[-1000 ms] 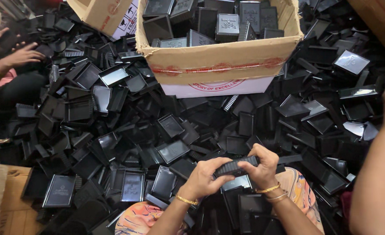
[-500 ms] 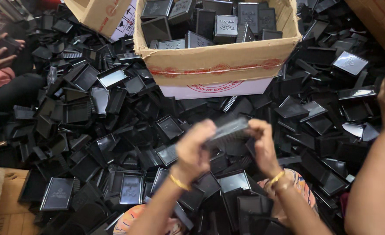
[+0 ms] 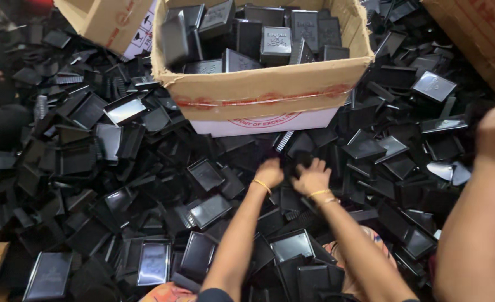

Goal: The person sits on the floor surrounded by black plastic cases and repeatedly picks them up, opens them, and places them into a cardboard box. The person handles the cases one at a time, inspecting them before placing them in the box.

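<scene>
Where the two hands meet, just below the box (image 3: 258, 92), a dark piece (image 3: 290, 161) is gripped between them, though its outline is lost against the black pile (image 3: 119, 168). The left hand (image 3: 268, 172) is curled, its fingers hidden. The right hand (image 3: 312, 177) shows fingers (image 3: 318, 164) slightly spread over the piece. Finished black cases (image 3: 275, 42) are stacked in the box. Another person's arm (image 3: 476, 223) is cut off at the right edge.

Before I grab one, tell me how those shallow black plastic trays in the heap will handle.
The black plastic trays look thin-walled, so probably light and fairly stiff. Their glossy faces suggest they may slip. Heaped loosely and tilted, neighbours will likely slide when one is pulled.
</scene>
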### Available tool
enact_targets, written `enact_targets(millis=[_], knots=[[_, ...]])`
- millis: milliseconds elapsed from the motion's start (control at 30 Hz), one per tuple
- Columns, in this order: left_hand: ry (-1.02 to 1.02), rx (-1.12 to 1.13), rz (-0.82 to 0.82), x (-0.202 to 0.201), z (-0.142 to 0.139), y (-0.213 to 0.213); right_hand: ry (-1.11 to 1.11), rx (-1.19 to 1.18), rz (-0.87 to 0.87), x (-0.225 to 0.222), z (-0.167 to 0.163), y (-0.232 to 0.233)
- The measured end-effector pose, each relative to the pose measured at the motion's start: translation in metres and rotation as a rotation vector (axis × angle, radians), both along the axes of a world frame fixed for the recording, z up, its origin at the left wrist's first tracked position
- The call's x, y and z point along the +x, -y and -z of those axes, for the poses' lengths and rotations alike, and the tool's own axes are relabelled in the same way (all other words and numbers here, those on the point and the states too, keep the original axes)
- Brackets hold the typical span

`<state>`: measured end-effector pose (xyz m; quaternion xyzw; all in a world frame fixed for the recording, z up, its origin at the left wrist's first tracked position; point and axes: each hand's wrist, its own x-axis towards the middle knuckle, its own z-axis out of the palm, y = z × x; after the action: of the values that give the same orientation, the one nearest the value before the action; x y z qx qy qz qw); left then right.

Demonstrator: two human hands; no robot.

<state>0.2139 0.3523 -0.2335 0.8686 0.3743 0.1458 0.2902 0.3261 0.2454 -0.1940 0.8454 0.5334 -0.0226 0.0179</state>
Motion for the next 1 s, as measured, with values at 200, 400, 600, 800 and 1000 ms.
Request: enact_targets(millis=[200, 400, 600, 800, 1000], knots=[[-0.295, -0.133, 0.037, 0.007, 0.013, 0.001, -0.462, 0.596, -0.135, 0.026, 0.020, 0.020], [-0.075, -0.439, -0.024, 0.007, 0.001, 0.007, -0.852, 0.900, 0.127, 0.068, -0.006, 0.072], [-0.080, -0.120, 0.069, 0.024, -0.005, 0.027, -0.667, 0.911, 0.157, 0.075, -0.041, 0.121], [0.595, 0.043, -0.101, -0.040, -0.061, 0.063, -1.571, 0.778, 0.249, 0.055, -0.041, 0.125], [0.752, 0.029, 0.354, -0.113, -0.126, 0.136, -2.011, 0.670, 0.100, -0.032, -0.063, 0.112]])
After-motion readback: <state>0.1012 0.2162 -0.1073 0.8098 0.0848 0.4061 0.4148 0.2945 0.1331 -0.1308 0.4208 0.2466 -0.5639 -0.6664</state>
